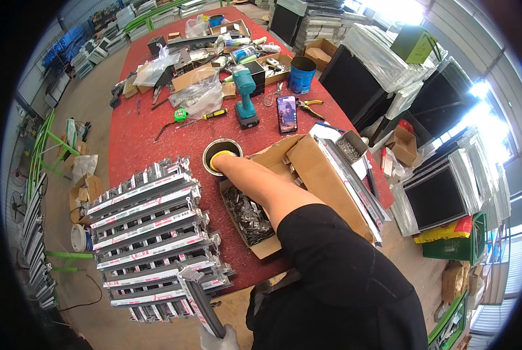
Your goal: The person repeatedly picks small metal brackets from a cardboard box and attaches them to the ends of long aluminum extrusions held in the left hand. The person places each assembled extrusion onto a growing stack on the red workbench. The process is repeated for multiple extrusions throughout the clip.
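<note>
My right arm reaches across to a round metal can (230, 144) on the red table. My right hand (220, 157) is down inside it; a yellow glove cuff shows at the rim, and the fingers are hidden. At the lower edge, my left hand (220, 339), in a pale glove, is closed round the end of a grey metal profile (201, 303). That profile slants up against a stack of similar metal profiles (150, 227) with white printed film. Under my right forearm sits an open cardboard box (261, 249) full of small metal brackets.
Beyond the can stand a teal cordless drill (245, 99), a phone (286, 114), yellow-handled pliers (311, 108) and a blue tin (302, 74). A tape measure (180, 114) lies to the left. Wrapped dark panels (354, 81) lean at the right.
</note>
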Available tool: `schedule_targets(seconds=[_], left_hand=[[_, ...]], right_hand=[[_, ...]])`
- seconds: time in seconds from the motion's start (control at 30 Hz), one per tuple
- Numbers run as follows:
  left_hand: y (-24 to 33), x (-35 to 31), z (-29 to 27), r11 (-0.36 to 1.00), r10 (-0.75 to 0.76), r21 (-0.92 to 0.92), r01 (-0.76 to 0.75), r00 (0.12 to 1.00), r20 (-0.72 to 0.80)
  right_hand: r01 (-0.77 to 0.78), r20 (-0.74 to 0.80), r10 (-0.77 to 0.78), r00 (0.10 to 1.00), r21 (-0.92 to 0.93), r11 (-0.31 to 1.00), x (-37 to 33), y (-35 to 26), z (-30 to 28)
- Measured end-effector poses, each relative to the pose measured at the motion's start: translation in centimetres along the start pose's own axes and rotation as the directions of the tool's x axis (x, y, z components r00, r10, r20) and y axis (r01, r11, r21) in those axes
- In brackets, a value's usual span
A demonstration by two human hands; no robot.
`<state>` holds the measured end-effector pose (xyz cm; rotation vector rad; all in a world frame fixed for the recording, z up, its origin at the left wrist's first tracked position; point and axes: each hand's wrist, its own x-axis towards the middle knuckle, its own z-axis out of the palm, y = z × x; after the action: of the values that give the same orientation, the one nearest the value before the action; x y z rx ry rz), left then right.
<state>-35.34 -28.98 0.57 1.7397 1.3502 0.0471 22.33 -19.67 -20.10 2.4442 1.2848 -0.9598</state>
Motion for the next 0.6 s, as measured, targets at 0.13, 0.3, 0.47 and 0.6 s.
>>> schedule_targets(seconds=[0.13,0.3,0.47,0.6], left_hand=[[0.3,0.4,0.6,0.995,0.094,0.017,-0.093,0.995,-0.035],[1.1,0.6,1.0,1.000,0.019,0.019,-0.019,0.999,-0.045],[1.7,0.4,0.9,1.000,-0.022,-0.012,0.021,0.999,-0.031],[1.5,0.4,0.3,0.999,-0.026,0.020,0.027,0.998,-0.050]], right_hand=[[-0.003,0.016,0.003,1.000,0.000,1.000,0.1,-0.2,0.1],[-0.010,0.052,0.011,0.999,-0.019,1.000,-0.3,-0.2,0.0],[-0.028,0.068,0.032,0.997,-0.048,0.998,-0.9,-0.4,0.0],[-0.032,0.058,0.036,0.998,-0.068,0.997,-1.1,-0.7,0.1]])
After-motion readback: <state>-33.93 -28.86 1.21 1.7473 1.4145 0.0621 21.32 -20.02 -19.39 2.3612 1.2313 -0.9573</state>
